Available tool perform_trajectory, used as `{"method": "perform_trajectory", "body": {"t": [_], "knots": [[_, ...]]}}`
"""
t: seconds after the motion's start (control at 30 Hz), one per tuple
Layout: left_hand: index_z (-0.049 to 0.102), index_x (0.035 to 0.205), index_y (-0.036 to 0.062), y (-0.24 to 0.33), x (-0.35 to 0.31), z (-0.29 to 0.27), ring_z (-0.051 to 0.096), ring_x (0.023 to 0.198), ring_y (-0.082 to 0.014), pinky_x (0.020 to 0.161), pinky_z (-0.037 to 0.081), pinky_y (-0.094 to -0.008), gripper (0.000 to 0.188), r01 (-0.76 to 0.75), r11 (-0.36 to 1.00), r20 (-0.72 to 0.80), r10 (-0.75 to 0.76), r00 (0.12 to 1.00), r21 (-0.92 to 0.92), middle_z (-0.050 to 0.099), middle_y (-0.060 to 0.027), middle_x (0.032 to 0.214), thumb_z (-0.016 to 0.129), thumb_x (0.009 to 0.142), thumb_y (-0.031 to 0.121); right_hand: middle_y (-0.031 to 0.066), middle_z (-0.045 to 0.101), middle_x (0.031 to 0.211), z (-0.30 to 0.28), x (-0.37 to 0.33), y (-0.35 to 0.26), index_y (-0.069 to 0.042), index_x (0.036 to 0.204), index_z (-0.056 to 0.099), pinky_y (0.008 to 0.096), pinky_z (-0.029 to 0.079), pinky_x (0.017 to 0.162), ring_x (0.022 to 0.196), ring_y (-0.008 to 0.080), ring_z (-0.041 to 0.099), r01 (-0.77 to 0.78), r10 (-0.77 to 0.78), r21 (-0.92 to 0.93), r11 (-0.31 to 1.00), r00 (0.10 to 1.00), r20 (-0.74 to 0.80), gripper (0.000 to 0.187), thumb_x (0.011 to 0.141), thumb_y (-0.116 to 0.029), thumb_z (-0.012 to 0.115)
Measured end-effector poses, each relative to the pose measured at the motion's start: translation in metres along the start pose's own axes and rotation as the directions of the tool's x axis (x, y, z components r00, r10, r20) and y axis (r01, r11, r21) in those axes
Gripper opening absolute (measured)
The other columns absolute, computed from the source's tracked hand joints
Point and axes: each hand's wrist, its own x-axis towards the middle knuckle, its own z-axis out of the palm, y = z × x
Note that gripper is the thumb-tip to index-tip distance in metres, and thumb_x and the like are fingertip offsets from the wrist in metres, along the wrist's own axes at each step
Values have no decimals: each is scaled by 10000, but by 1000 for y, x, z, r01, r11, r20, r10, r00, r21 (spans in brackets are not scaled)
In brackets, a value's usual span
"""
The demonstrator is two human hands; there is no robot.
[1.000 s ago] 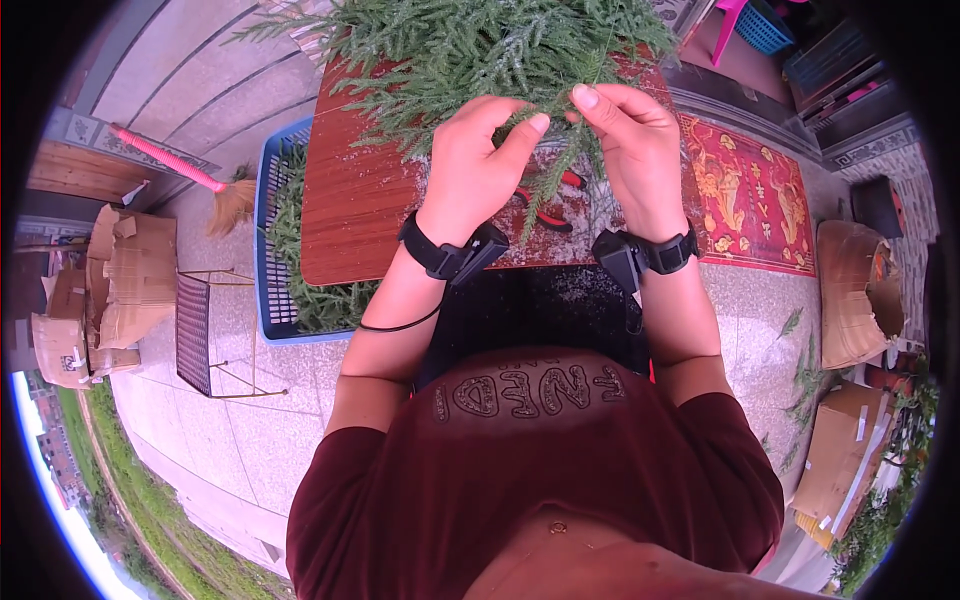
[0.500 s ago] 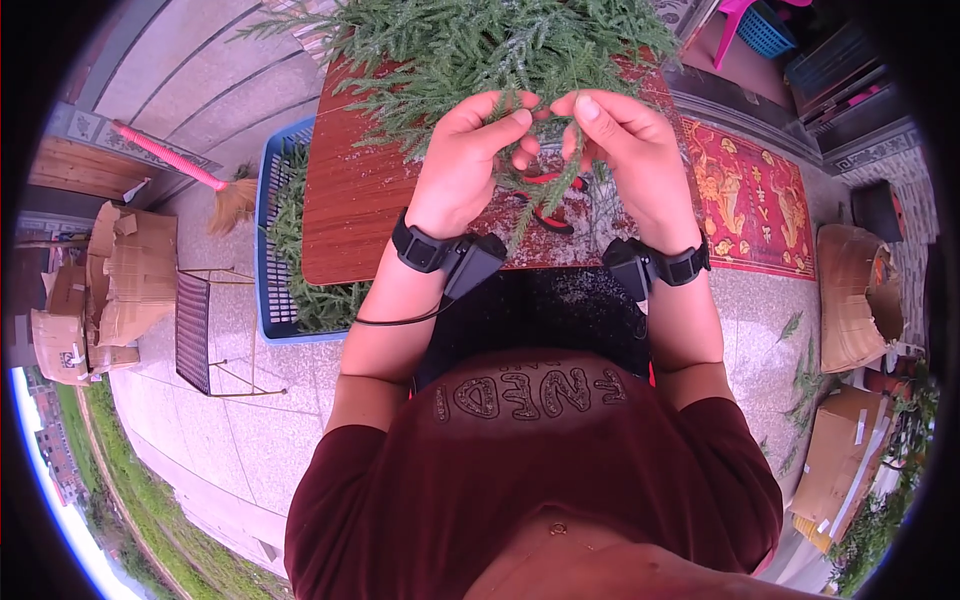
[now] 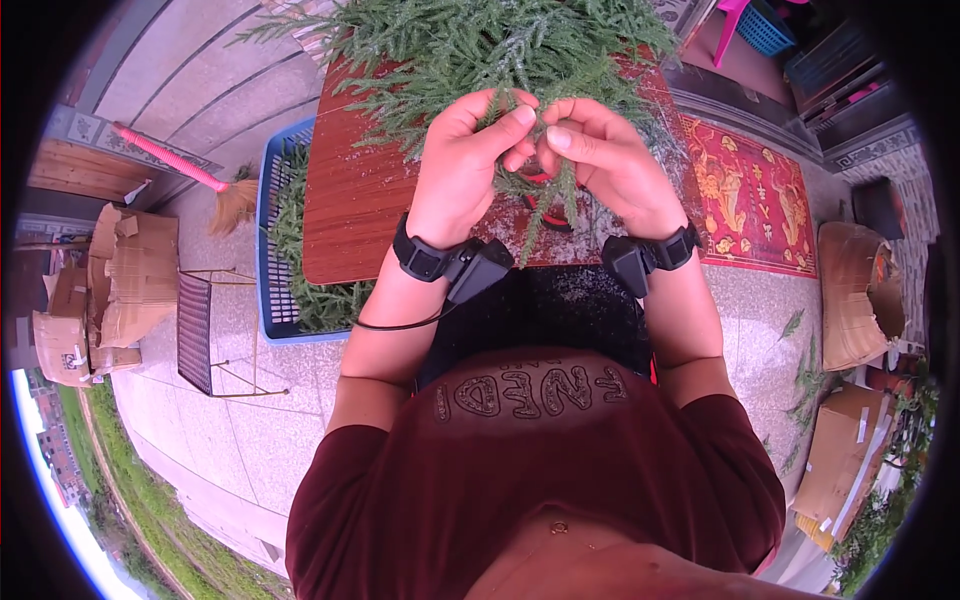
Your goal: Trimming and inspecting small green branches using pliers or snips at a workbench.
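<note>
Outdoors on a paved yard, a wooden surface carries a heap of green sprigs along its far edge. Above its near edge the left hand and right hand meet, both closed, fingertips pinching one small sprig that hangs down between them. Keeping the pinch close to the stem should give cleaner control; red-handled scissors lie just beneath.
</note>
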Motion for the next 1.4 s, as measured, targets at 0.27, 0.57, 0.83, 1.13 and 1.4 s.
{"method": "perform_trajectory", "body": {"t": [0.27,0.57,0.83,1.13,1.4], "knots": [[629,1030,-41,9,3,-4,546,684,-110,600,413,-233,176,25,999,-34,-26,999,-41,628,-51,819,615,904,82,38,643,917,-5,1,8,-18,1061,603,232,468,761,843,105,600,76,-106,-236,969,987,-119,162,908,-69,623],[598,1063,-11,0,4,-5,556,745,-103,658,414,-228,185,106,994,126,-110,986,39,604,-36,851,595,922,108,51,667,918,-2,2,6,-27,1007,618,239,477,759,831,115,612,136,-148,-112,984,984,-101,112,899,-58,626],[595,1066,3,6,-5,15,573,750,-92,642,460,-242,177,83,939,-21,-81,997,334,600,-22,844,600,928,115,74,658,878,-2,2,6,-13,1000,613,277,476,730,820,136,611,76,-62,81,994,984,-168,132,875,-47,639],[622,1043,0,-7,-1,5,571,707,-94,588,449,-233,164,79,995,-11,-78,997,61,625,-23,825,595,926,112,55,615,800,0,4,5,4,1000,612,276,442,730,743,147,576,107,-85,104,989,975,-203,148,875,-71,635],[629,1023,-1,2,0,-1,554,683,-84,566,428,-223,169,132,988,-20,-131,991,77,626,-30,823,601,930,138,74,632,860,-8,2,0,31,1038,603,276,452,745,761,153,590,-111,114,144,983,993,-13,224,870,-115,632]]}}
